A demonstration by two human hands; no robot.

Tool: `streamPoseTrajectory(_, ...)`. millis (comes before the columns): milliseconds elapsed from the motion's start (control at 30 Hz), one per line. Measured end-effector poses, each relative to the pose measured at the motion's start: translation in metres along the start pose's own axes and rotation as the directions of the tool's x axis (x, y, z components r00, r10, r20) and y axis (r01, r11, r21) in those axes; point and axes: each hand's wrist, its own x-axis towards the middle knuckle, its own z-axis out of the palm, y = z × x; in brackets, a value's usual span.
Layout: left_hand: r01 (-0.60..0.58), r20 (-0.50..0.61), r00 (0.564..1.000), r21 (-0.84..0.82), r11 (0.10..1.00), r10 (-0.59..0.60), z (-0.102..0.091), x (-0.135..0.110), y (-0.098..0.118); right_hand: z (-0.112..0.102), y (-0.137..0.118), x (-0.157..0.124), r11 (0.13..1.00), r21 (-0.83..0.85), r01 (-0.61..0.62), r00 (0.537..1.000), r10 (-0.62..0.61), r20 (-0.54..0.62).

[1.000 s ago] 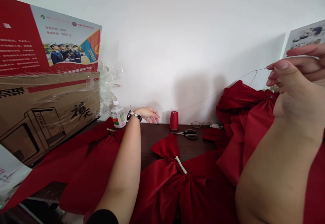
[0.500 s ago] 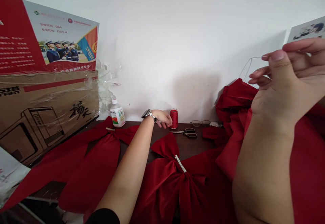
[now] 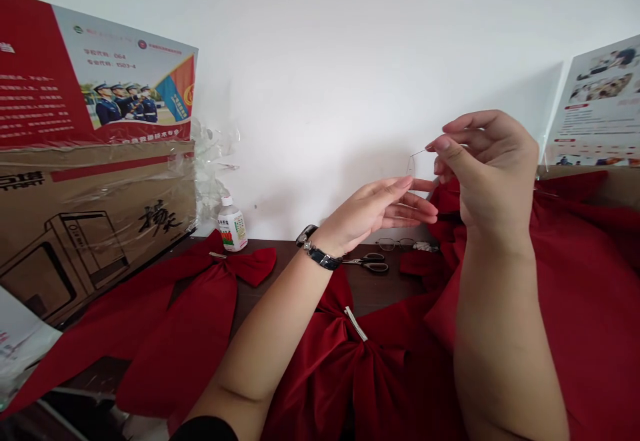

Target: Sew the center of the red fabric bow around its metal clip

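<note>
Up above the dark wood table, the right hand pinches a thin needle tight between its thumb and first finger, and the needle sticks out to the left from the fingertips. A small loop of pale thread hangs from it. The left hand is open, with no hold on anything, and its fingers are spread just below the thread, not touching it. A black watch sits on that wrist. Down on the table lie big red cloth bows, and scissors and glasses sit near the wall. A small white bottle stands by a cardboard box.
</note>
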Motion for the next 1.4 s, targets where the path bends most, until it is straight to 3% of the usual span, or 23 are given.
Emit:
streamPoseTrajectory(100, -0.001, -0.015, 1.0, -0.059, 0.998, 0.0, -0.002, 0.001, -0.004, 0.004, 0.003, -0.002, 0.995, 0.04, -0.088, 0.992, 0.084, 0.096)
streamPoseTrajectory(233, -0.081, -0.116, 0.991, -0.071, 0.994, 0.072, -0.009, 0.004, -0.009, 0.01, 0.008, -0.003, 0.994, 0.034, -0.1, 0.986, 0.094, 0.139)
streamPoseTrajectory(533, -0.034, -0.231, 0.972, 0.087, 0.996, 0.053, -0.029, -0.005, 0.008, -0.013, 0.013, 0.007, 0.998, 0.01, -0.059, 0.996, 0.06, -0.061)
streamPoseTrajectory(633, -0.073, -0.266, 0.96, 0.068, 0.995, 0.089, -0.036, -0.009, 0.015, -0.025, 0.013, 0.01, 0.999, 0.011, -0.041, 0.991, 0.042, -0.124)
streamPoseTrajectory(800, -0.192, -0.457, 0.867, 0.055, 0.98, 0.196, -0.041, -0.019, 0.031, -0.044, 0.021, 0.016, 0.999, 0.019, -0.043, 0.976, 0.046, -0.212)
streamPoseTrajectory(933, -0.315, -0.541, 0.779, 0.097, 0.944, 0.316, -0.042, -0.031, 0.048, -0.054, 0.037, 0.019, 0.978, 0.029, -0.205, 0.951, 0.207, -0.231)
streamPoseTrajectory(1100, -0.429, -0.528, 0.743, 0.096, 0.898, 0.411, -0.049, -0.047, 0.062, -0.059, 0.065, 0.017, 0.846, -0.144, -0.514, 0.856, 0.496, -0.145)
streamPoseTrajectory(1233, -0.48, -0.519, 0.716, 0.118, 0.869, 0.466, -0.049, -0.054, 0.065, -0.061, 0.085, 0.009, 0.733, -0.314, -0.603, 0.761, 0.646, 0.048)
streamPoseTrajectory(1300, -0.487, -0.513, 0.712, 0.132, 0.864, 0.48, -0.046, -0.056, 0.066, -0.061, 0.095, 0.006, 0.66, -0.411, -0.629, 0.679, 0.724, 0.125)
streamPoseTrajectory(1400, -0.491, -0.513, 0.703, 0.151, 0.858, 0.493, -0.039, -0.059, 0.068, -0.056, 0.112, 0.003, 0.536, -0.588, -0.606, 0.517, 0.827, 0.221)
